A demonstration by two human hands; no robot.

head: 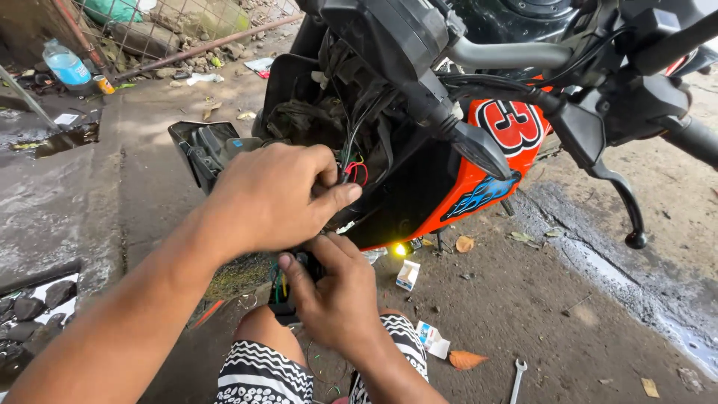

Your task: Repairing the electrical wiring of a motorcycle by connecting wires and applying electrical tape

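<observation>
My left hand (pixel 273 196) reaches into the open front of an orange and black motorcycle (pixel 479 191), its thumb and fingers pinching a bundle of thin coloured wires (pixel 351 173). Just below it, my right hand (pixel 338 292) grips a small black connector block (pixel 288 288) with green and red wires running out of it, held above my knee. More black wiring (pixel 359 112) hangs behind the instrument housing. A small yellow light (pixel 400 249) glows under the fairing.
The handlebar with its lever (pixel 627 203) and a turn signal (pixel 480 150) jut out on the right. A loosened black headlight cover (pixel 200 148) hangs on the left. On the dirt ground lie a wrench (pixel 517 376), small cardboard boxes (pixel 408 274), leaves and a plastic bottle (pixel 66 64).
</observation>
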